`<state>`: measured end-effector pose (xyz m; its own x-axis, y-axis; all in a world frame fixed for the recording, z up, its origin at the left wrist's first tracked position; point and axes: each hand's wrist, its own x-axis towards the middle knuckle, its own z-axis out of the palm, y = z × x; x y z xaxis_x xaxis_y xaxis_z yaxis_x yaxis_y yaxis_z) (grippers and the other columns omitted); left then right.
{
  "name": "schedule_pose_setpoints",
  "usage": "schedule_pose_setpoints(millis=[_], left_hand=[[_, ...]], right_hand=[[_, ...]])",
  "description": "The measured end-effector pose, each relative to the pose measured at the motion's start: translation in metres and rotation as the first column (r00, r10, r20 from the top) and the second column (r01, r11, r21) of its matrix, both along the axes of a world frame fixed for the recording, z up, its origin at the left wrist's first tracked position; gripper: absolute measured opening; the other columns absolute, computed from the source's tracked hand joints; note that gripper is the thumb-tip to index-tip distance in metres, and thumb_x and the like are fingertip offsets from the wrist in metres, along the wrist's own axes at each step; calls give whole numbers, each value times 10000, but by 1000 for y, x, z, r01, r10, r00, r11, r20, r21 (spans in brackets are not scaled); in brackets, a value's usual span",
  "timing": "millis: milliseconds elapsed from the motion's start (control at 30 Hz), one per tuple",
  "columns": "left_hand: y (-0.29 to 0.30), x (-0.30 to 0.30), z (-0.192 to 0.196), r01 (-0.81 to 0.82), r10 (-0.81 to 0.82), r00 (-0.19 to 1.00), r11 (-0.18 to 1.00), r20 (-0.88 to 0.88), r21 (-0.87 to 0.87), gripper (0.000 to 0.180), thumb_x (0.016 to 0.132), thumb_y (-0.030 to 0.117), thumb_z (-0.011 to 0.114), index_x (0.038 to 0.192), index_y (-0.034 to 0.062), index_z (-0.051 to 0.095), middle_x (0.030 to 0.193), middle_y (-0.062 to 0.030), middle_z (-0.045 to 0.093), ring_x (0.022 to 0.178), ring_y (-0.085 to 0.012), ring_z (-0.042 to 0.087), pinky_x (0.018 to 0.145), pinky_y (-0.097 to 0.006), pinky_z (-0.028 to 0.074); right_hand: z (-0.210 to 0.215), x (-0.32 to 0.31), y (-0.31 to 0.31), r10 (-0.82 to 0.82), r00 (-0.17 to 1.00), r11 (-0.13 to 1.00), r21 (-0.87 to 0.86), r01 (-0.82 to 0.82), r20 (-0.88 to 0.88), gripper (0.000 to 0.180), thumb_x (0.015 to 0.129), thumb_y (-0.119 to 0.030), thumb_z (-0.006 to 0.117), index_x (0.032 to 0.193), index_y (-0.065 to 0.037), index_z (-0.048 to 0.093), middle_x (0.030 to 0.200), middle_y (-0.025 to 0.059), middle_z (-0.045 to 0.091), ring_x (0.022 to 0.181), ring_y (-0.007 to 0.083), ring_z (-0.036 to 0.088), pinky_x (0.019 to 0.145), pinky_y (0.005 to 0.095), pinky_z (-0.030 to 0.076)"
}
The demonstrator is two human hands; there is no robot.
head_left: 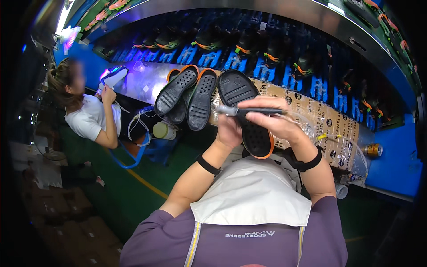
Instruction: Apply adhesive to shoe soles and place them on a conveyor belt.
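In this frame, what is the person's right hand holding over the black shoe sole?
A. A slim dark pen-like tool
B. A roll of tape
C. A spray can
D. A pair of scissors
A: the right hand grips a slim dark pen-like tool lying across the black orange-rimmed sole that the left hand supports.

The left hand (229,131) sits behind the black sole (249,115) at frame centre, so its fingers and grip are hidden. The right hand (271,120) covers the middle of the dark pen-like tool (249,110); what the tip is cannot be told. The sole's lower end dips behind a white bib (251,193). In the upper left, a co-worker (91,115) has a blurred face and legs hidden by the bench edge. Shoes (267,55) on the blue racks along the top are too dark and small to make out. Frame corners fall into black; cartons (66,209) at lower left are barely readable.
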<state>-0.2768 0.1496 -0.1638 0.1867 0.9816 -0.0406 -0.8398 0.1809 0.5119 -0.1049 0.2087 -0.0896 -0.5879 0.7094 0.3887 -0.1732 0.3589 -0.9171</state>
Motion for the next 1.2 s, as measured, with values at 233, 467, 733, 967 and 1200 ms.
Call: schedule_pose_setpoints(millis=[233,467,733,967,1200], left_hand=[[1,-4,-11,-126,132,986,990,-99,63,778,1050,711,283,1505,124,516,1491,-111,575,1349,-275,574,1156,-455,460],[14,-17,-1,-159,159,987,987,8,-2,729,1046,669,343,1468,118,567,1443,-105,627,1307,-296,607,1143,-465,472],[28,-32,17,-151,151,988,988,9,-20,868,964,786,341,1387,75,602,1207,-227,693,1048,-397,682,959,-540,556],[33,-44,41,-120,116,981,993,155,16,1014,878,892,354,1320,9,582,1139,-199,654,1020,-351,656,926,-509,548],[45,-61,59,-82,70,994,984,82,156,1057,848,915,388,1330,-8,564,1148,-200,644,1008,-341,658,947,-508,550]], right_hand=[[16,2,-1,-53,957,953,299,-36,286,272,861,-45,737,1129,-23,774,995,138,772,894,226,736,817,331,564],[16,0,-8,-184,946,884,466,41,266,237,851,-77,742,1083,-34,774,913,136,746,859,297,711,813,389,542],[13,-5,-22,-207,951,850,523,59,229,321,827,-65,802,1147,-72,770,858,102,710,802,276,656,780,388,473],[23,-7,-34,-289,931,871,465,160,222,339,820,-53,817,1154,-85,773,820,64,687,722,241,618,781,356,444],[30,-2,-31,-9,986,952,304,-41,164,334,839,-78,820,1170,-91,776,866,72,697,769,236,632,796,360,438]])
